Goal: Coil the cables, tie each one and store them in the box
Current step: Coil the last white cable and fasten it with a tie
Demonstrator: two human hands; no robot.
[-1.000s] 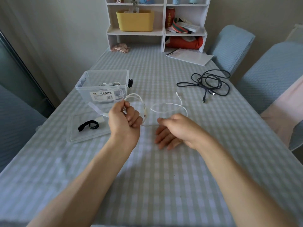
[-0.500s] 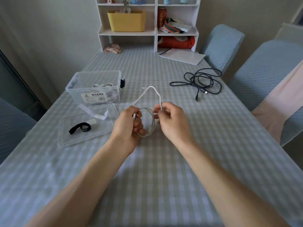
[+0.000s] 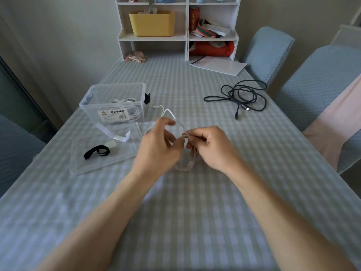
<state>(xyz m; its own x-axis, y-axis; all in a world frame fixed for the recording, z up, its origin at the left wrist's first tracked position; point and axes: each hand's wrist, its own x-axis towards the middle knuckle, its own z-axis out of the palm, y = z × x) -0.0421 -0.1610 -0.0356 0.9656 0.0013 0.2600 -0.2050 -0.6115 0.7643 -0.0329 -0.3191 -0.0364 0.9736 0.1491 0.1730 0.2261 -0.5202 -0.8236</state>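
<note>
Coiling the white cable [image 3: 181, 163]

Right hand [image 3: 212, 148] pinched the coil above the counter [image 3: 195, 212]; left hand [image 3: 158, 147] fingers were loosely apart, blurred.

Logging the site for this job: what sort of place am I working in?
Most likely a home dining room: a table under a checked tablecloth, fabric-covered chairs beside it, and a small white shelf unit of household odds and ends at the far end.

Two hands [image 3: 156, 147] [image 3: 211, 147], three cables [image 3: 182, 151] [image 3: 244, 96] [image 3: 127, 112], one box [image 3: 93, 102], one lid [image 3: 101, 165]
</note>
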